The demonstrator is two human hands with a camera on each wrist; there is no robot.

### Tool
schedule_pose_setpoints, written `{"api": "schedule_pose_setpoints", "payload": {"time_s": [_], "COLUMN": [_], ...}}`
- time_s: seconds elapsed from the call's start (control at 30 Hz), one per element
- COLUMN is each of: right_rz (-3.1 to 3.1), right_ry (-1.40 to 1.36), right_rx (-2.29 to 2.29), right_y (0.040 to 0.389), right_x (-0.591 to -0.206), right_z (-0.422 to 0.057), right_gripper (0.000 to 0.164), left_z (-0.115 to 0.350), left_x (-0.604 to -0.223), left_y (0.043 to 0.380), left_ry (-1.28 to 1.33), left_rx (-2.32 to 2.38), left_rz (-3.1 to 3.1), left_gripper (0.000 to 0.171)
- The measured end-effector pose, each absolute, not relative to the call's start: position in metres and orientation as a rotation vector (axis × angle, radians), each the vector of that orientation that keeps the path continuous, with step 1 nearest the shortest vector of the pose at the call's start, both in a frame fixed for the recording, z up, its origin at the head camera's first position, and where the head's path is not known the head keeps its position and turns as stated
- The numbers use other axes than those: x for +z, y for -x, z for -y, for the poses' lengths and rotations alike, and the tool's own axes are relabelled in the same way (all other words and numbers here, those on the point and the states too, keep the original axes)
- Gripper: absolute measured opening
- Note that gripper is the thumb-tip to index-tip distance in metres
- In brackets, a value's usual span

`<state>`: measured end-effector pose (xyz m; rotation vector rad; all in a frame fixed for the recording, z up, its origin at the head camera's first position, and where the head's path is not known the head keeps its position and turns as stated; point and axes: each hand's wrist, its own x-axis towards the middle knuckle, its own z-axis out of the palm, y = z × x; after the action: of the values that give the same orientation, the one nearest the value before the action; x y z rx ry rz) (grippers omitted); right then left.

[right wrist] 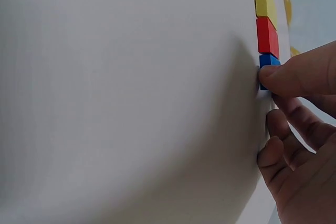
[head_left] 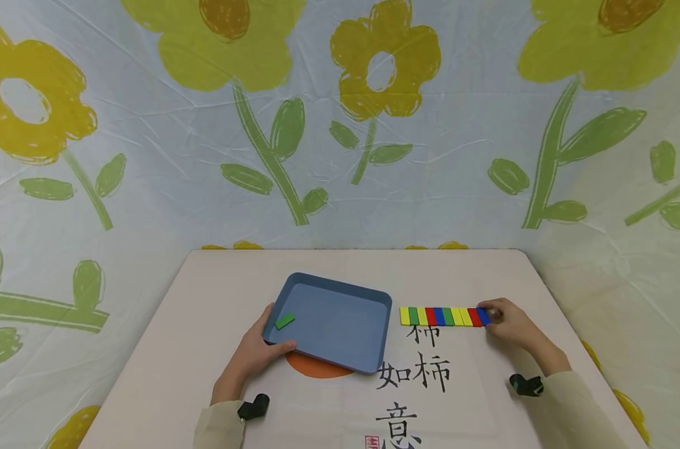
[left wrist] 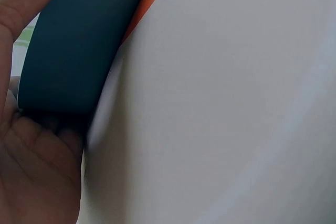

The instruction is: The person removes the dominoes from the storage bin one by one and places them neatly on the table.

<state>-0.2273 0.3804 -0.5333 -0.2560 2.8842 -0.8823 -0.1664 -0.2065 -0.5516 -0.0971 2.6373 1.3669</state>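
My left hand (head_left: 254, 350) grips the left near corner of a blue-grey tray (head_left: 337, 321), thumb at the near rim and fingers along the left side. In the left wrist view the tray's dark outer wall (left wrist: 79, 45) lies between thumb and fingers. One green domino block (head_left: 285, 321) lies inside the tray by its left wall. To the tray's right, a straight row of coloured domino blocks (head_left: 439, 317) lies side by side. At the row's right end, my right hand (head_left: 511, 325) pinches a blue domino block (right wrist: 269, 61), beside a red one (right wrist: 266, 36).
Beneath everything is a pale table cover (head_left: 199, 299) with black brush characters (head_left: 430, 372) below the row. An orange printed shape (head_left: 317, 366) shows under the tray's near edge. Flower-patterned cloth (head_left: 430, 206) stands behind and at both sides.
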Motion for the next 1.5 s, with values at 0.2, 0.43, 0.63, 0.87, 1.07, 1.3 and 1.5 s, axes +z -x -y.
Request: {"api": "schedule_pose_setpoints", "payload": {"time_s": [0.2,0.43,0.63,0.87,1.07,1.3,1.5], "right_rz": [-2.892,-2.898,-2.893,-2.876,-2.849,-2.846,-2.823], "right_ry": [0.238,0.226,0.225,0.255,0.261,0.325,0.398], "right_rx": [-0.867,-0.865,-0.87,-0.874,-0.838,-0.811,-0.846], "right_y": [0.226,0.225,0.223,0.226,0.239,0.262,0.278], "right_x": [-0.533,-0.534,-0.532,-0.523,-0.512,-0.496,-0.485], "right_z": [-0.378,-0.378,-0.378,-0.377,-0.37,-0.335,-0.285], "right_gripper": [0.047,0.048,0.047,0.057,0.065,0.075,0.079], "left_z": [0.206,0.205,0.204,0.204,0.204,0.206,0.206], "left_x": [-0.55,-0.547,-0.547,-0.547,-0.548,-0.548,-0.55], "left_y": [0.166,0.166,0.166,0.165,0.166,0.166,0.166], "left_ry": [0.1,0.111,0.112,0.108,0.107,0.114,0.123], "left_rx": [1.372,1.37,1.364,1.369,1.361,1.362,1.357], "left_rz": [-2.627,-2.626,-2.63,-2.633,-2.634,-2.628,-2.626], "left_gripper": [0.117,0.117,0.117,0.117,0.117,0.117,0.118]}}
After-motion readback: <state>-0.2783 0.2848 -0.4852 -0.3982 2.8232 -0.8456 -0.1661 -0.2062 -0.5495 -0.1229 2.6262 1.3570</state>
